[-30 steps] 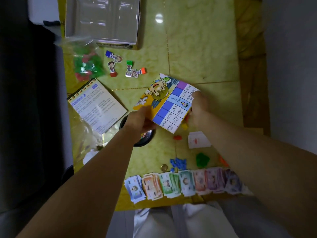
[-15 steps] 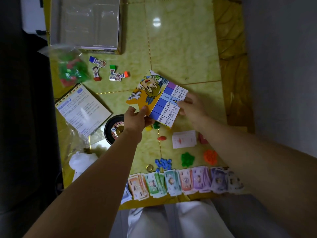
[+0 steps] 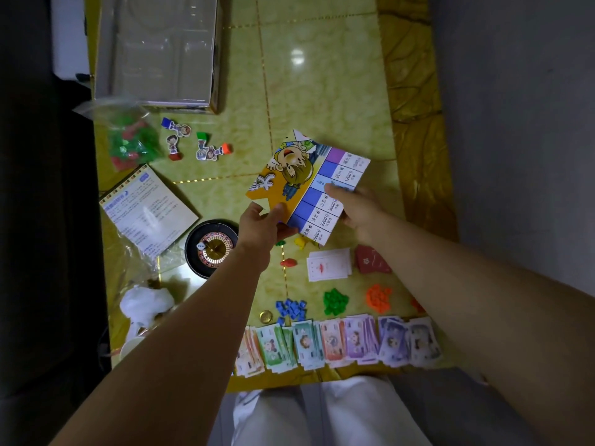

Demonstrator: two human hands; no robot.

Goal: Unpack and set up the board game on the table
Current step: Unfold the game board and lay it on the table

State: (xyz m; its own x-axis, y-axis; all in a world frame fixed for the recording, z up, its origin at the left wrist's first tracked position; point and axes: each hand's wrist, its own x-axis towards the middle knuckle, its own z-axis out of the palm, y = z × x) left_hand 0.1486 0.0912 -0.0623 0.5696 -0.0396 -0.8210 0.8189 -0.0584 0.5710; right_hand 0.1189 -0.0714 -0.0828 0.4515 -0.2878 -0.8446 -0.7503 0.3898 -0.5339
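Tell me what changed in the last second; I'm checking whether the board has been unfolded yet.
The folded board shifted slightly rightward, away from the roulette wheel, gripped by the left hand and right hand throughout. It is still folded; the banknotes stayed put.

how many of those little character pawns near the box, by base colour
blue-base pawn: 1
red-base pawn: 1
green-base pawn: 1
orange-base pawn: 1
total: 4

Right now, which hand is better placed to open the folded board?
Right hand, likely: its thumb lies across the folded board's top face by the long edge. The left hand only pinches the near corner, suiting an anchor.
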